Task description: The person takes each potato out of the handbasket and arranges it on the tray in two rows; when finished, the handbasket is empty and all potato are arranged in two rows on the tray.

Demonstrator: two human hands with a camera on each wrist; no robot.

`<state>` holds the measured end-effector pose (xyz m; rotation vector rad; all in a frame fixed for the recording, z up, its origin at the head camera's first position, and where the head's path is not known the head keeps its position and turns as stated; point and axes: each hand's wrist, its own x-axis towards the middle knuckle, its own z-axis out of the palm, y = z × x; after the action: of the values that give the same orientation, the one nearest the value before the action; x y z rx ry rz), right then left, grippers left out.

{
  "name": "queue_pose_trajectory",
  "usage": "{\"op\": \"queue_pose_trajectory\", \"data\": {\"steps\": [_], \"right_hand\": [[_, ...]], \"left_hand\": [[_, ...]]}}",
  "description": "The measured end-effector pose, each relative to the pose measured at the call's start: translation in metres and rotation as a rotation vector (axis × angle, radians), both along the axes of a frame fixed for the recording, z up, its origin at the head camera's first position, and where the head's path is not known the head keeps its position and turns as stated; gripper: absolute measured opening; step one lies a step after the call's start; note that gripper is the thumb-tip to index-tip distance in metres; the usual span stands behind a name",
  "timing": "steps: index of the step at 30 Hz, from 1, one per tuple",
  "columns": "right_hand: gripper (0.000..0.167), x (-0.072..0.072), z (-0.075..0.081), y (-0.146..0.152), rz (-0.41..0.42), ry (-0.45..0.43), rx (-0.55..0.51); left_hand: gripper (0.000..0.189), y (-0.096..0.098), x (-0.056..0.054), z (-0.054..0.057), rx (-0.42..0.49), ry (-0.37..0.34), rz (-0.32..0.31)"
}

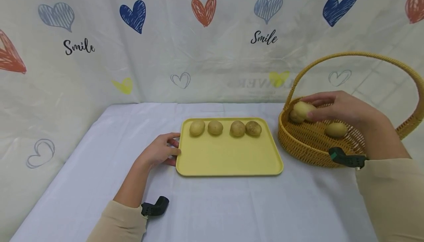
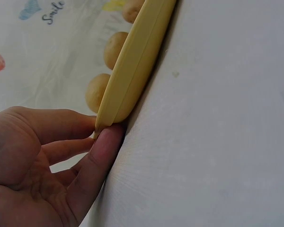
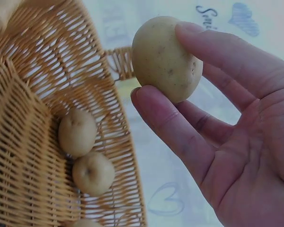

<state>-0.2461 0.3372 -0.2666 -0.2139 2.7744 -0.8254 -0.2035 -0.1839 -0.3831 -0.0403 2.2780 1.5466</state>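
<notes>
My right hand [image 1: 341,107] pinches a pale yellow potato [image 3: 163,59] between thumb and fingertips. In the head view it is over the far left part of a wicker basket [image 1: 306,152]. Inside the basket lie more potatoes, one of them [image 1: 336,129] below my palm; others [image 3: 78,132] show in the right wrist view. My left hand [image 1: 161,149] holds the left edge of a yellow tray [image 1: 228,157], its fingertips [image 2: 106,144] at the rim in the left wrist view. Several potatoes stand in a row along the tray's far side, among them a browner one [image 1: 253,128] at the right end.
The basket's tall handle [image 1: 354,54] arches above my right hand. A white cloth [image 1: 212,209] covers the table. Behind it hangs a white sheet [image 1: 159,50] printed with hearts and lettering.
</notes>
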Motion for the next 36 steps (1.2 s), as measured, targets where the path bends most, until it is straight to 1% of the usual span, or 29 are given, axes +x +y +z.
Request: {"op": "queue_pose_trajectory", "data": {"steps": [4, 11, 14, 17, 21, 24, 28, 30, 33, 36], "right_hand": [[0.066, 0.001, 0.006, -0.008, 0.017, 0.019, -0.02], [0.062, 0.005, 0.017, -0.027, 0.05, 0.078, 0.007], [0.058, 0.007, 0.02, -0.036, 0.072, 0.104, -0.012], [0.056, 0.01, 0.021, -0.046, 0.082, 0.104, -0.06], [0.056, 0.01, 0.019, -0.06, 0.083, 0.095, -0.134], [0.056, 0.011, 0.015, -0.069, 0.066, 0.088, -0.19], [0.055, 0.011, 0.01, -0.083, 0.088, 0.085, -0.267], [0.054, 0.012, 0.008, -0.092, 0.114, 0.084, -0.304], [0.054, 0.014, 0.007, -0.104, 0.158, 0.086, -0.316], [0.053, 0.015, 0.005, -0.115, 0.184, 0.091, -0.314]], "left_hand": [[0.071, 0.0, 0.001, 0.001, -0.009, -0.002, 0.003], [0.07, 0.0, 0.001, 0.0, -0.015, -0.004, 0.002], [0.07, 0.0, 0.001, 0.0, -0.021, -0.002, 0.005], [0.07, 0.0, 0.0, -0.001, -0.027, 0.002, 0.003], [0.07, -0.001, -0.001, -0.002, -0.024, 0.008, -0.002], [0.07, -0.001, -0.002, -0.002, -0.017, 0.014, -0.008], [0.07, -0.001, -0.002, 0.001, -0.024, 0.018, -0.003], [0.07, -0.001, -0.001, 0.001, -0.028, 0.014, 0.0], [0.07, -0.001, -0.001, 0.001, -0.027, 0.007, -0.001], [0.07, 0.0, -0.002, -0.001, -0.021, 0.004, -0.004]]}}
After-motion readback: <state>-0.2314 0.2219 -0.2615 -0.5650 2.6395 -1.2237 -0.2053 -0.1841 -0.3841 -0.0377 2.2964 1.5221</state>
